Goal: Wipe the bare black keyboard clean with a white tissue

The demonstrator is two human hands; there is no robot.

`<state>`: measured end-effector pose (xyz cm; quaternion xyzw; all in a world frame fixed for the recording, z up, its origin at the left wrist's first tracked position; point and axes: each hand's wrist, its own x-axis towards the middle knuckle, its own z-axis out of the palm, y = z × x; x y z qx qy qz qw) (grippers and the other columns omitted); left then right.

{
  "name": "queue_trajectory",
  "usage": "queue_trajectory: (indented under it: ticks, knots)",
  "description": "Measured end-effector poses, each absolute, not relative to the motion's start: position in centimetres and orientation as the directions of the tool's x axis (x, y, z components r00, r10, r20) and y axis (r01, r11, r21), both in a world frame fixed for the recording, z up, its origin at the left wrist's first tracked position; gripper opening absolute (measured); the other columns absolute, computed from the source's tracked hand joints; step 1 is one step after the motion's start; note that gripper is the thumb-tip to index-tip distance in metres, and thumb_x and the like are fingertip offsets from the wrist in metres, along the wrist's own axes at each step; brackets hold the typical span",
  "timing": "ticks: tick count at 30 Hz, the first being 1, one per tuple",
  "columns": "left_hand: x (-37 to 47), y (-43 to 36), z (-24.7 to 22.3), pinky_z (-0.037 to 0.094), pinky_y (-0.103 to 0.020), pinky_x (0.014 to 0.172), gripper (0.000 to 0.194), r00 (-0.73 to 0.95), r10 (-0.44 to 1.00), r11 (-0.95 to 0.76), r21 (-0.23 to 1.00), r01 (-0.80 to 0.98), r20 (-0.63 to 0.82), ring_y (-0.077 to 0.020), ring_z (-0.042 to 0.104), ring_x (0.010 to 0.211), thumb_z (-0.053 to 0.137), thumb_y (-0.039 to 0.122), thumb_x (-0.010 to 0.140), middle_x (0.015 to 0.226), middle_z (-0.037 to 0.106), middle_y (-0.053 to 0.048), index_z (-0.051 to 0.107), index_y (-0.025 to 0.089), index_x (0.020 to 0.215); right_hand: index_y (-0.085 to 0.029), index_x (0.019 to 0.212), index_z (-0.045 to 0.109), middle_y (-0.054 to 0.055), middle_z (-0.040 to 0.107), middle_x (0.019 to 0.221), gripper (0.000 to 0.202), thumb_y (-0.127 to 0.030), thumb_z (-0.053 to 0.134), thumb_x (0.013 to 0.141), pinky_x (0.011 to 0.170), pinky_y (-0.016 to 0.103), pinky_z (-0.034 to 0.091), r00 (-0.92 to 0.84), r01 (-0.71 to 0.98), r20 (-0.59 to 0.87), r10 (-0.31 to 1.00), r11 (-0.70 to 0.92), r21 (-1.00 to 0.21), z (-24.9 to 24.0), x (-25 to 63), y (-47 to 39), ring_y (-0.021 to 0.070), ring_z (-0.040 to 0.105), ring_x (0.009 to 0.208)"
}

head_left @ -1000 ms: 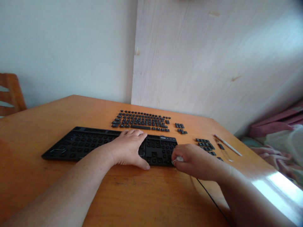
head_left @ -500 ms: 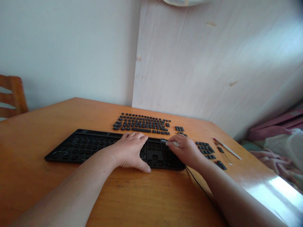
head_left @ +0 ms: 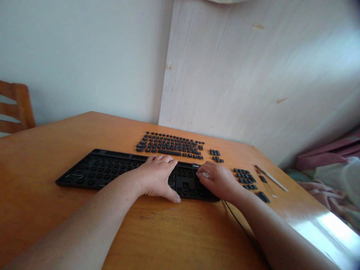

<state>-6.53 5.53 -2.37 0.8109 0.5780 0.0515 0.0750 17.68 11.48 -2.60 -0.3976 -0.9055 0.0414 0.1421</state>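
Loose keycaps [head_left: 168, 144] lie beyond the keyboard [head_left: 107, 168].

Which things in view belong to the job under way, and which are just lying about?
Part of the job:
- keyboard base, left hand spread on it
- white wad pinched in the right hand
- loose keycaps in rows
- wire-looped tool, probably

Just about, it seems:
- white pen-like stick
- wooden chair
- pink cloth

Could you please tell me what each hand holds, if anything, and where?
The right hand pinches a small white wad; the exact part gripped is hidden. The left hand rests across the keyboard, fingers toward its far edge, thumb near.
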Motion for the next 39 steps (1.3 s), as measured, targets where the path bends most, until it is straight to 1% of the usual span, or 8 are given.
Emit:
queue_trajectory:
  ticks: [4,10,16,20,25,31,35,39]
  knots:
    - [-6.5,5.5,-2.3,0.023,-0.047,0.113,0.122,0.325,0.946,-0.319,0.179,0.931,-0.003,-0.0376,0.033,0.136,0.057,0.086,0.047,0.151,0.037,-0.017,0.039,0.017,0.146,-0.02,0.088,0.069,0.005,0.065,0.085,0.016,-0.021,0.053,0.085,0.072,0.027,0.04,-0.649,0.713,0.215,0.73,0.682,-0.16,-2.3,17.7,11.2,0.0166,0.059,0.079]
    - [-6.5,5.4,-2.1,0.025,-0.046,0.112,0.12,0.332,0.943,-0.326,0.182,0.928,0.0,-0.0373,0.035,0.135,0.057,0.086,0.047,0.149,0.04,-0.016,0.041,0.017,0.144,-0.02,0.083,0.068,0.003,0.065,0.081,0.014,-0.02,0.054,0.083,0.07,0.026,0.04,-0.695,0.677,0.17,0.698,0.716,-0.172,-1.8,17.8,10.4,0.0158,0.058,0.076]
    - [-6.6,5.6,-2.5,0.024,-0.047,0.112,0.121,0.341,0.94,-0.337,0.179,0.924,0.011,-0.0368,0.035,0.134,0.057,0.087,0.047,0.149,0.04,-0.017,0.04,0.017,0.145,-0.02,0.084,0.068,0.003,0.066,0.082,0.014,-0.019,0.053,0.083,0.07,0.026,0.04,-0.701,0.678,0.156,0.696,0.718,-0.158,-1.6,18.0,9.8,0.0159,0.059,0.077]
    - [-6.6,5.6,-2.5,0.024,-0.046,0.112,0.121,0.337,0.941,-0.335,0.177,0.926,0.019,-0.0369,0.035,0.133,0.058,0.086,0.047,0.149,0.04,-0.017,0.04,0.016,0.144,-0.02,0.083,0.068,0.003,0.065,0.082,0.014,-0.019,0.054,0.082,0.069,0.025,0.039,-0.722,0.667,0.113,0.683,0.729,-0.153,-1.3,18.1,9.3,0.0151,0.058,0.075]
    - [-6.5,5.5,-2.4,0.023,-0.045,0.112,0.12,0.33,0.944,-0.326,0.185,0.927,0.006,-0.0369,0.035,0.134,0.058,0.086,0.047,0.15,0.039,-0.015,0.039,0.02,0.145,-0.02,0.084,0.069,0.004,0.066,0.082,0.015,-0.018,0.054,0.079,0.068,0.025,0.038,-0.721,0.674,0.083,0.688,0.724,-0.148,-0.8,18.2,8.6,0.0155,0.058,0.076]
    - [-6.6,5.6,-2.4,0.024,-0.046,0.112,0.121,0.338,0.941,-0.334,0.182,0.925,0.009,-0.0365,0.035,0.134,0.057,0.087,0.048,0.15,0.039,-0.016,0.039,0.018,0.145,-0.02,0.08,0.068,0.003,0.066,0.08,0.015,-0.017,0.054,0.078,0.066,0.025,0.037,-0.725,0.674,0.049,0.687,0.722,-0.156,-0.3,18.2,8.0,0.0146,0.057,0.072]
    - [-6.6,5.6,-2.5,0.024,-0.046,0.112,0.121,0.33,0.944,-0.327,0.178,0.928,0.012,-0.0364,0.035,0.134,0.057,0.087,0.047,0.15,0.039,-0.015,0.039,0.019,0.146,-0.019,0.078,0.068,0.003,0.066,0.078,0.014,-0.016,0.055,0.077,0.066,0.025,0.038,-0.726,0.668,0.034,0.686,0.717,-0.197,-0.1,18.3,7.8,0.0143,0.057,0.071]
    - [-6.6,5.6,-2.5,0.024,-0.046,0.112,0.122,0.337,0.941,-0.333,0.182,0.925,0.01,-0.037,0.035,0.134,0.057,0.087,0.047,0.15,0.039,-0.015,0.038,0.018,0.146,-0.019,0.081,0.069,0.001,0.066,0.076,0.013,-0.017,0.057,0.077,0.063,0.024,0.039,-0.714,0.652,0.02,0.7,0.675,-0.345,-0.1,19.0,8.5,0.0129,0.057,0.068]
